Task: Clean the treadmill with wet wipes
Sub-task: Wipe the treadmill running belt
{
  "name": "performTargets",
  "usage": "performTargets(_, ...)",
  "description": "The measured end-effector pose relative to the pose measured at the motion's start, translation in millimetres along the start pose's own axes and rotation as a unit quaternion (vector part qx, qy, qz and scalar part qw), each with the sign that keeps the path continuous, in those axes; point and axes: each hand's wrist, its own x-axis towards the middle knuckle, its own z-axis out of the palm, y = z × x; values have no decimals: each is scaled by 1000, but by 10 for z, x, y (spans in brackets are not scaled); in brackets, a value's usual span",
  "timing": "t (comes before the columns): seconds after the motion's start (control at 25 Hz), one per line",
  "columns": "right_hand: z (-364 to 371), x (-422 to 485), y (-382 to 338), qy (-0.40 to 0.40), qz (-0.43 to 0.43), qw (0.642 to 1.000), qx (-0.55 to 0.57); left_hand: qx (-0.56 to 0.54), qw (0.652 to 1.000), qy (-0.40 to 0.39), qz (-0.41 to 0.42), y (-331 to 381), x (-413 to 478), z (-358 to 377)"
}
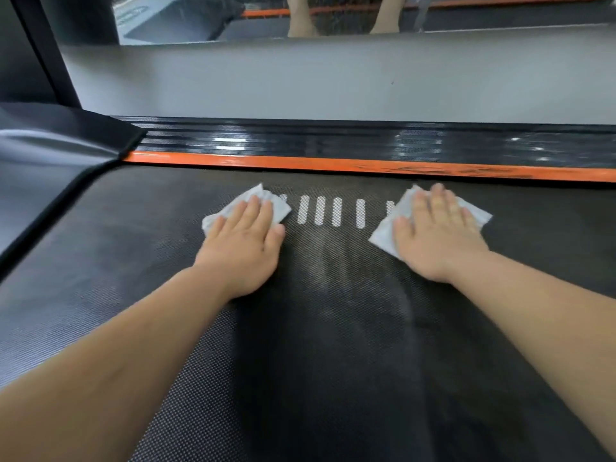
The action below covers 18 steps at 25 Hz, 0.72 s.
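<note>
As both arms point(110, 355) are stretching across the black textured treadmill belt point(333, 345), the left hand point(243, 245) is lying flat, fingers straight, on a crumpled white wet wipe point(258, 197), and the right hand point(436, 238) is lying flat on a second white wet wipe point(383, 236). White printed bars point(328, 211) are showing between the hands, an orange edge strip point(300, 163) running just beyond the fingertips.

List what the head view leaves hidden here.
All in the head view:
1. Left wipe: mostly under the left hand.
2. Right wipe: middle under the right hand, whose fingers are blurred.
3. Stripes: row ends covered by both wipes, so no full count.
4. Legs: cut off by the top edge.
</note>
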Motion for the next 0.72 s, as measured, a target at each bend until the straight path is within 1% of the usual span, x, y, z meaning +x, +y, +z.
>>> performTargets(0.04,-6,1,154,8,32,999,0,0,1000,1,-16,14,6,13)
performTargets(0.12,11,11,292,10,49,999,-7,-10,1000,3,-16,159,-3,20)
performTargets(0.16,16,15,286,6,49,999,-8,-15,1000,2,13,287,-32,6)
performTargets(0.24,16,-12,219,-1,46,999,-8,-1,992,-10,126,607,-123,20)
performTargets(0.32,36,-134,113,9,-2,1000,-23,21,972,-35,232,899,-214,73)
performTargets(0.36,63,-244,27,11,-49,998,-33,20,967,-51,249,972,-222,77)
performTargets(0.4,91,-373,-60,9,-107,993,-40,10,968,-62,243,976,-192,69)
performTargets(0.48,113,-554,-112,-13,-205,977,-58,-1,978,-68,195,851,-108,28)
performTargets(0.52,81,-577,-55,-25,-231,971,-61,10,984,-58,165,744,-87,7)
performTargets(0.56,38,-553,37,-28,-237,970,-56,21,989,-47,136,624,-83,-18)
performTargets(0.6,9,-502,161,-21,-221,974,-50,27,993,-38,113,542,-105,-17)
performTargets(0.64,-16,-435,300,-10,-184,982,-48,30,993,-35,105,530,-165,-18)
performTargets(0.68,-31,-366,435,-5,-131,990,-49,33,991,-37,121,585,-255,0)
performTargets(0.72,-42,-304,542,-7,-78,996,-48,38,985,-39,164,692,-382,33)
